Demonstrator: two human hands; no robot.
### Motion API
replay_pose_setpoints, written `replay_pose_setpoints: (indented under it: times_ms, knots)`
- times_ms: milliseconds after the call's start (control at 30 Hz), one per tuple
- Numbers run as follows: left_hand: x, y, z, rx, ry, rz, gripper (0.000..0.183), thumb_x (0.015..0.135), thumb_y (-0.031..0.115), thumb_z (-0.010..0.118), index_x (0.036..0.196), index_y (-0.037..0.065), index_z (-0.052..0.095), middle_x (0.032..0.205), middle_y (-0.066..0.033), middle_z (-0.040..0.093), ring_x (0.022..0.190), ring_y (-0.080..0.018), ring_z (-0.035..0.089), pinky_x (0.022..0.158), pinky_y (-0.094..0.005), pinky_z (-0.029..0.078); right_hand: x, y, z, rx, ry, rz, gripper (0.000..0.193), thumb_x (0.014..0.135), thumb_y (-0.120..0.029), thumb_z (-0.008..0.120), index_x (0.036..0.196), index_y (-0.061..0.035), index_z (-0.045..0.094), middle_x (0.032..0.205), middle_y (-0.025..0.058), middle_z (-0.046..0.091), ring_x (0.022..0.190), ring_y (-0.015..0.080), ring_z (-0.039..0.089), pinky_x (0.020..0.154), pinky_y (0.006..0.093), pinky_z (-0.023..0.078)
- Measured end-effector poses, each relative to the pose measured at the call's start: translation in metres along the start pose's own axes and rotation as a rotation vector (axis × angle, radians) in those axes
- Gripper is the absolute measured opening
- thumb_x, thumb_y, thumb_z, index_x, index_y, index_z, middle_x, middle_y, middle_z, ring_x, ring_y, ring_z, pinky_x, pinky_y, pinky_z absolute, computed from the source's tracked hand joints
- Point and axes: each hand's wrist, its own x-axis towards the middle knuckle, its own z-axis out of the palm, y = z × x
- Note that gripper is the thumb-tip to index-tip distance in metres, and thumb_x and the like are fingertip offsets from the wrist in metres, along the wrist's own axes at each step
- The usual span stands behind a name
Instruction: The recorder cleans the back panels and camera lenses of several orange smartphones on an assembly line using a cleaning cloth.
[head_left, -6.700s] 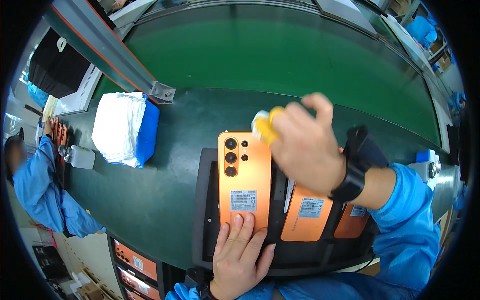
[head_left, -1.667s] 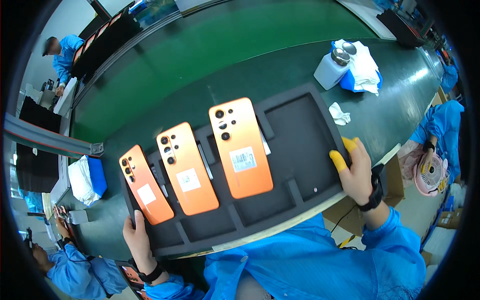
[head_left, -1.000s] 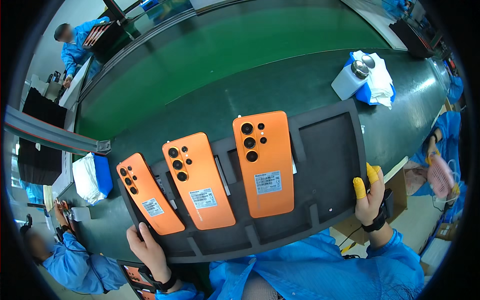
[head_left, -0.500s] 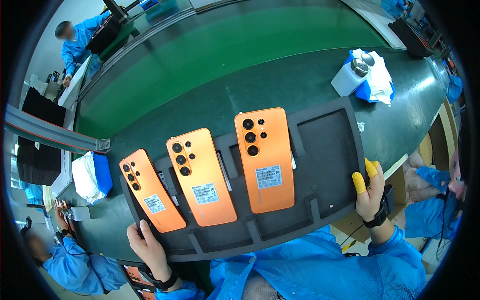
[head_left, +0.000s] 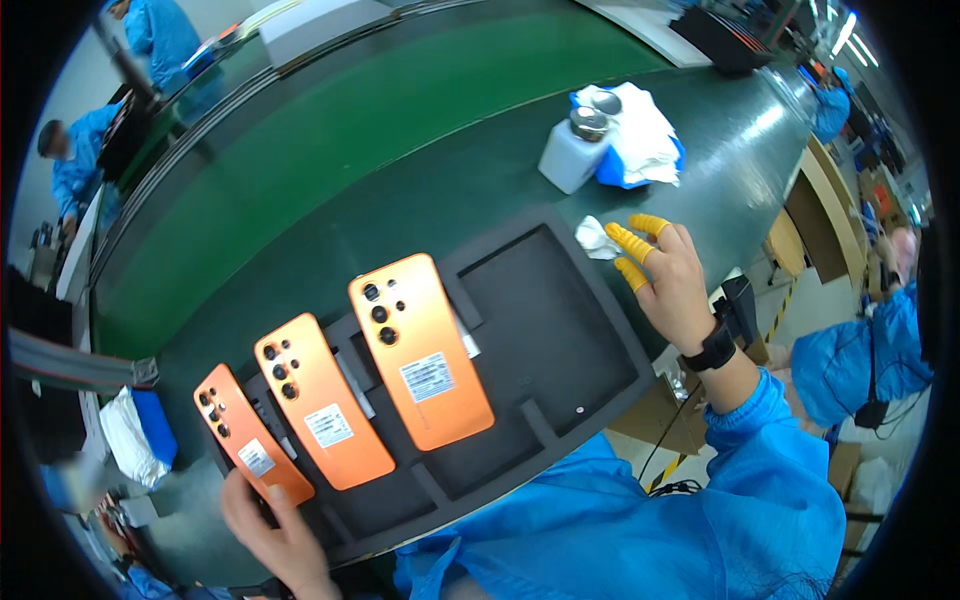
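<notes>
A black tray [head_left: 580, 355] with recessed compartments lies tilted across the green workbench. Three orange phones [head_left: 325, 415], camera side up with white labels, rest on it in a row. My left hand [head_left: 270, 530] is closed around the tray's lower left edge; its thumb reaches the bottom of the leftmost phone. My right hand [head_left: 670, 280], with yellow finger cots on several fingers, is off the tray. Its fingers are stretched out beside a crumpled white wipe [head_left: 596, 238] on the bench. Nothing shows in that hand.
Beyond the wipe stand a white pump bottle [head_left: 575, 150] and a blue bin [head_left: 625, 173] of white cloths. Another blue bin [head_left: 155, 425] with cloths is at the left. Cardboard boxes [head_left: 825, 215] and a person in blue [head_left: 860, 340] are at the right; other people work farther off.
My right hand has let go of the tray's right edge and moved to the wipe. The view has shifted, and my left hand now sits closer to the leftmost phone.
</notes>
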Motion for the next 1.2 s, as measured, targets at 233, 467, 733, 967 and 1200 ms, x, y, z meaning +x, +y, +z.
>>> replay_pose_setpoints:
  times_ms: [233, 467, 733, 967, 1200]
  knots:
    - [-0.011, 0.089, 0.036, -0.410, -0.414, 0.510, 0.045, 0.075, 0.018, 0.074, 0.116, 0.003, 0.063, 0.131, -0.0156, 0.054, 0.132, -0.0387, 0.041, 0.110, -0.0511, 0.029, 0.039, 0.000, 0.017, -0.044, -0.088, -0.075, 0.031, 0.069, 0.008, 0.060, 0.095, -0.0029, 0.071, 0.088, 0.0113, 0.058, 0.080, 0.0314, 0.056, 0.071, 0.0406, 0.043]
    - [-0.017, 0.091, 0.045, -0.301, -0.549, 0.485, 0.057, 0.080, 0.027, 0.074, 0.130, 0.005, 0.057, 0.141, -0.0124, 0.049, 0.136, -0.0266, 0.041, 0.113, -0.0536, 0.022, 0.092, -0.117, 0.041, 0.220, -0.085, -0.544, 0.011, 0.071, -0.007, 0.063, 0.080, -0.0039, 0.070, 0.082, 0.0049, 0.056, 0.082, 0.0216, 0.056, 0.084, 0.0386, 0.039]
    - [-0.015, 0.094, 0.048, -0.289, -0.537, 0.465, 0.051, 0.081, 0.023, 0.074, 0.128, 0.007, 0.060, 0.135, -0.0095, 0.056, 0.133, -0.0250, 0.046, 0.113, -0.0530, 0.023, 0.093, -0.147, 0.060, 0.284, -0.116, -0.604, 0.009, 0.075, -0.011, 0.062, 0.073, -0.0095, 0.071, 0.083, 0.0022, 0.055, 0.074, 0.0144, 0.058, 0.092, 0.0434, 0.035]
    - [-0.012, 0.096, 0.048, -0.288, -0.546, 0.459, 0.047, 0.081, 0.021, 0.072, 0.125, 0.008, 0.062, 0.134, -0.0090, 0.057, 0.132, -0.0239, 0.046, 0.113, -0.0525, 0.023, 0.086, -0.135, 0.039, 0.179, -0.206, -0.568, 0.009, 0.074, -0.012, 0.063, 0.070, -0.0093, 0.070, 0.077, 0.0019, 0.051, 0.074, 0.0146, 0.057, 0.092, 0.0437, 0.034]
    - [-0.015, 0.089, 0.041, -0.269, -0.505, 0.409, 0.045, 0.082, 0.021, 0.072, 0.124, 0.007, 0.062, 0.135, -0.0086, 0.056, 0.133, -0.0231, 0.046, 0.114, -0.0486, 0.023, 0.073, -0.067, 0.005, 0.072, -0.095, -0.165, 0.026, 0.067, 0.009, 0.059, 0.090, 0.0041, 0.068, 0.089, 0.0158, 0.057, 0.084, 0.0364, 0.054, 0.077, 0.0430, 0.043]
